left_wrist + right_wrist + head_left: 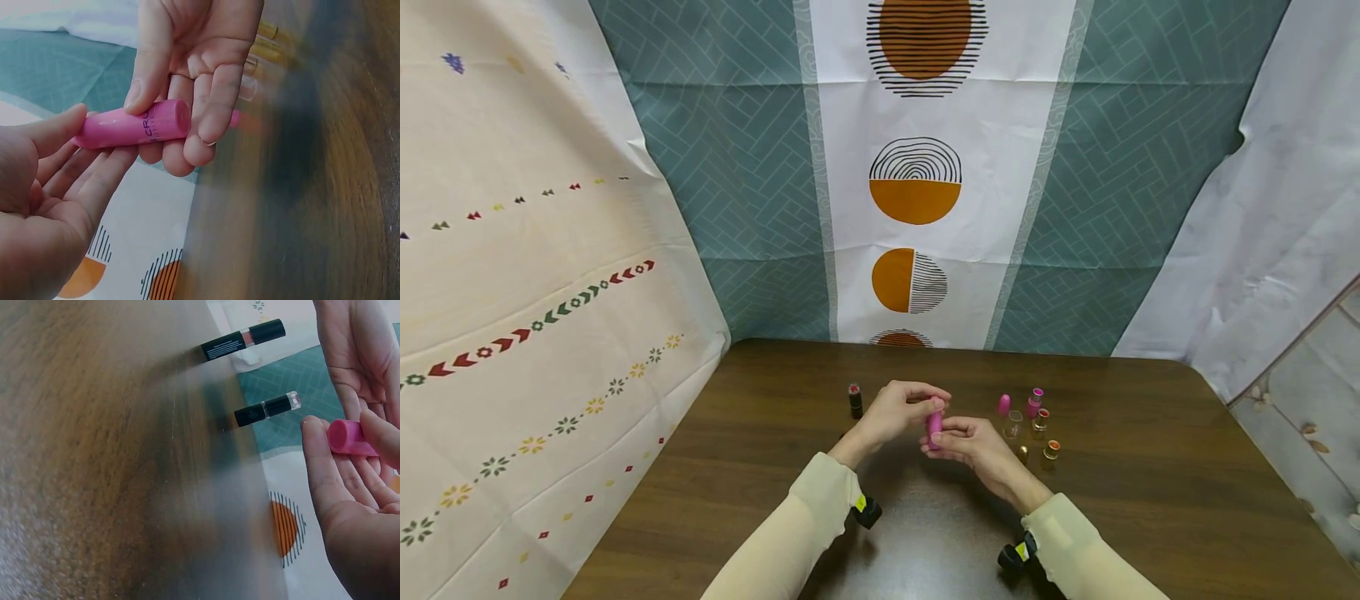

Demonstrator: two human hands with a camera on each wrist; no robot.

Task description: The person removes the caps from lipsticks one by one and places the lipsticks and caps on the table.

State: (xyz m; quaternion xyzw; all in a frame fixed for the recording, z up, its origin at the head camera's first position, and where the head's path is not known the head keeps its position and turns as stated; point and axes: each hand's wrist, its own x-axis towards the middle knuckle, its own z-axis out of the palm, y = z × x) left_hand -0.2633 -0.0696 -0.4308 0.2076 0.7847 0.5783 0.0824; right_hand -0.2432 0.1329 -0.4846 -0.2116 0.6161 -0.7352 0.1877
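Both hands hold one pink lipstick tube between them above the table. My left hand pinches its upper end between thumb and fingers. The lower end is gripped by my right hand, its thumb pressed against the tube. In the left wrist view, dark lettering marks the pink tube near its flat end, and the rounded end lies at the left fingertips. The right wrist view shows the flat end of the tube by the right fingers; the rest is partly hidden by the thumb.
A black lipstick stands left of the hands; the right wrist view shows a second black one. To the right stand a pink cap, a pink lipstick, a clear cap and gold lipsticks on the wooden table.
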